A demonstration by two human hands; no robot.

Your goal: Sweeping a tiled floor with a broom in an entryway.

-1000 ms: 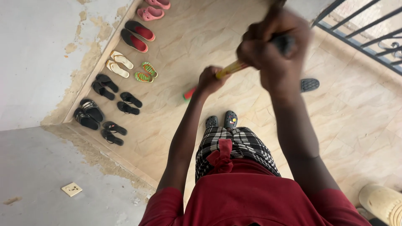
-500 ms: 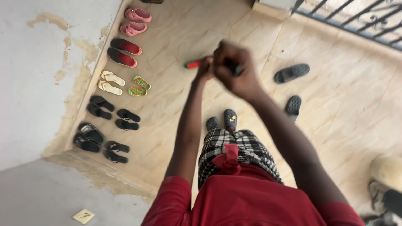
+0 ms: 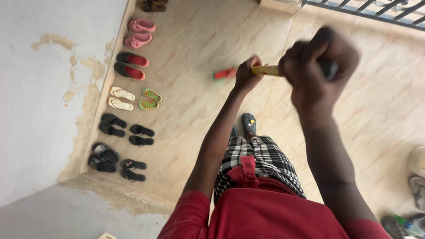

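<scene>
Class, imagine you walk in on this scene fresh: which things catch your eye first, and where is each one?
First come the two hands gripping a long yellow handle at top centre: the right hand large and near the camera, the left hand lower down the stick towards its red end. Next, the pairs of shoes lined along the left wall on the beige tiled floor.

Soft even daylight, right hand [image 3: 319,73] motion-blurred, wide-angle distortion.

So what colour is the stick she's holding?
Yellow, with a red head at the floor end: stick, seen from the head camera.
</scene>
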